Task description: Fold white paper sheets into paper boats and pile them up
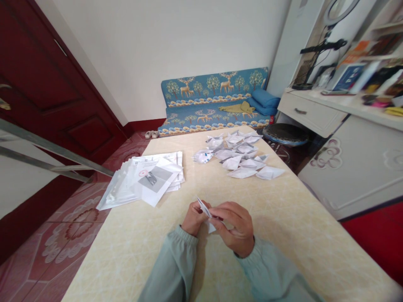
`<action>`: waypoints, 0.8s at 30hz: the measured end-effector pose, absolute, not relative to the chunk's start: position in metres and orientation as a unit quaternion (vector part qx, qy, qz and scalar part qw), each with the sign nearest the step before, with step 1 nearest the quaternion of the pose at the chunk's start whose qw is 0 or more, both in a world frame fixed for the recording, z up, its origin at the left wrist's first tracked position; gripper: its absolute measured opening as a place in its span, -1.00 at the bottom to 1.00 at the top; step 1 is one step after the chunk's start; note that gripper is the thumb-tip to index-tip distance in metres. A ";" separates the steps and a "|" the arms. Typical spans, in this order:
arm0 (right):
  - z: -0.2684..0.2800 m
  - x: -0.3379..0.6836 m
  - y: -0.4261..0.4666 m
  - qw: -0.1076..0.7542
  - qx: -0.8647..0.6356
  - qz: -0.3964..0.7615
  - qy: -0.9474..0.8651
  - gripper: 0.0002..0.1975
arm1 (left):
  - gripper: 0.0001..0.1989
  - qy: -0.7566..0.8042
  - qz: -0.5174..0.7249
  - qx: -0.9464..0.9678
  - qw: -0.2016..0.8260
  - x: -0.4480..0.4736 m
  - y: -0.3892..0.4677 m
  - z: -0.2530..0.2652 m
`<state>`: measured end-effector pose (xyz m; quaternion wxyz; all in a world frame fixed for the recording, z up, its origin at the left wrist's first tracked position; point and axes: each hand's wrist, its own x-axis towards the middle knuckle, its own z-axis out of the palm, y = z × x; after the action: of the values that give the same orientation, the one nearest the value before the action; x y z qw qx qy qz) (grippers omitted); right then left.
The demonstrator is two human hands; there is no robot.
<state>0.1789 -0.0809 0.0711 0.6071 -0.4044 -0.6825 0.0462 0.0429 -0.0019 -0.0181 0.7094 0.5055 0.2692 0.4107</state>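
Observation:
Between my two hands is a small piece of folded white paper point(204, 207), raised a little over the near middle of the table. My left hand point(193, 218) grips it from the left, with the fingers curled and partly hidden. From the right, my right hand point(234, 226) pinches the paper between thumb and fingers. A white flap shows below, between the hands. Farther back on the table sit several folded paper boats point(242, 155) in rows. A crumpled-looking, clear or white item with blue marks point(203, 156) lies at their left.
A stack of paper sheets and plastic sleeves point(141, 176) lies on the left of the pale patterned table point(151, 251). Beyond the table is a blue patterned sofa point(214, 96). A round stool point(285, 134) and a white desk point(315, 113) stand on the right.

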 end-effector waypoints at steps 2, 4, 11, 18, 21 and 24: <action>0.070 0.182 -0.081 0.603 -0.405 0.045 -0.686 -0.76 | -0.67 0.272 0.421 0.507 0.701 0.042 -0.001 -0.019; 0.069 0.186 -0.081 0.598 -0.411 0.043 -0.687 -0.75 | -0.69 0.269 0.431 0.505 0.697 0.043 -0.001 -0.018; 0.064 0.206 -0.080 0.595 -0.442 0.045 -0.670 -0.78 | -0.69 0.262 0.422 0.500 0.709 0.043 -0.003 -0.012; 0.059 0.208 -0.081 0.614 -0.496 0.103 -0.606 -0.91 | -0.66 0.280 0.420 0.496 0.707 0.045 -0.006 -0.009; 0.053 0.207 -0.081 0.618 -0.521 0.127 -0.575 -0.93 | -0.67 0.297 0.413 0.507 0.696 0.046 -0.007 -0.007; 0.052 0.208 -0.081 0.598 -0.541 0.146 -0.573 -0.89 | -0.68 0.317 0.383 0.545 0.676 0.047 -0.009 0.000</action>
<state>0.2080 -0.0805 0.0522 0.5982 -0.5405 -0.5732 0.1462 0.0473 -0.0085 -0.0001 0.6757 0.5446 0.3170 0.3826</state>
